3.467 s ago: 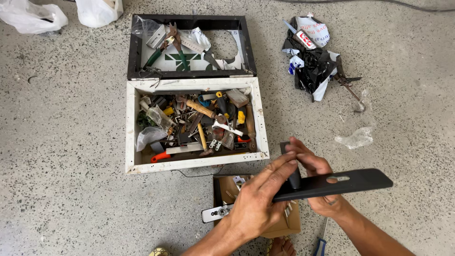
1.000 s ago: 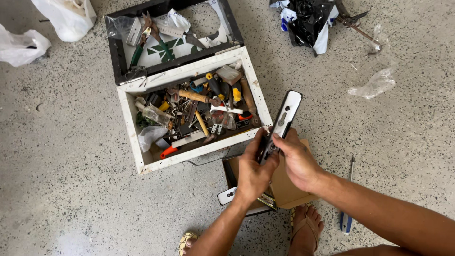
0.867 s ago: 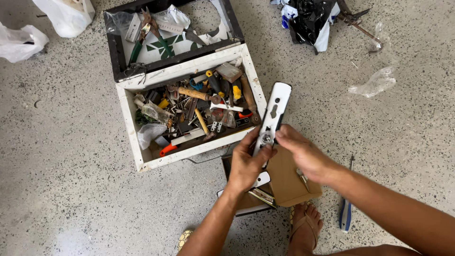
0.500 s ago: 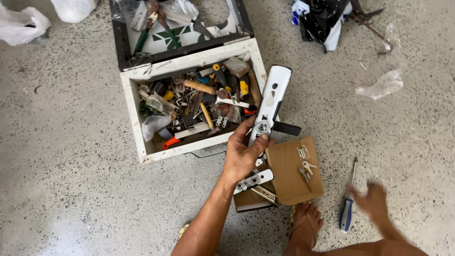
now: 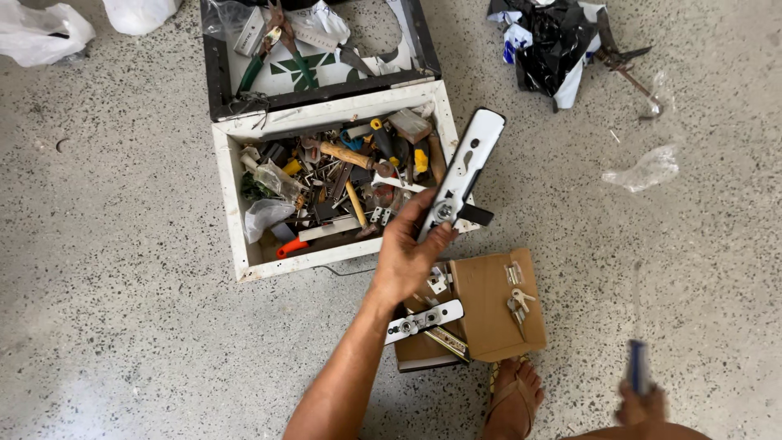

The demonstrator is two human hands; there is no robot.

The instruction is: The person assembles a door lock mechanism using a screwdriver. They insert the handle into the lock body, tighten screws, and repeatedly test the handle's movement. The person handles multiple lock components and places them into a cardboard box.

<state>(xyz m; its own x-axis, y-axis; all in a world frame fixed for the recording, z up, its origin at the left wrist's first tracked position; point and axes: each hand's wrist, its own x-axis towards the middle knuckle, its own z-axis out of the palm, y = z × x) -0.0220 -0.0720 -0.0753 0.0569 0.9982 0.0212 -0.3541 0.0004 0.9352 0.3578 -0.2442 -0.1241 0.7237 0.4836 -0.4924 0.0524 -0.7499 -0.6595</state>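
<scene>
My left hand (image 5: 405, 259) grips the lower end of a long white metal door-handle plate (image 5: 461, 174), fingers wrapped around it, its top pointing to one o'clock over the white wooden toolbox (image 5: 230, 195) crammed with tools. At five o'clock a brown cardboard box (image 5: 494, 305) lies on the speckled floor (image 5: 122, 326). My right hand (image 5: 642, 401), blurred, closes on a blue-handled screwdriver (image 5: 637, 363) farther at five o'clock.

2 hands (image 5: 407, 257), 1 white handle plate (image 5: 464, 167), 1 toolbox (image 5: 236, 220), 1 cardboard box (image 5: 489, 314), 1 screwdriver (image 5: 638, 367), 2 white bags (image 5: 41, 33)
</scene>
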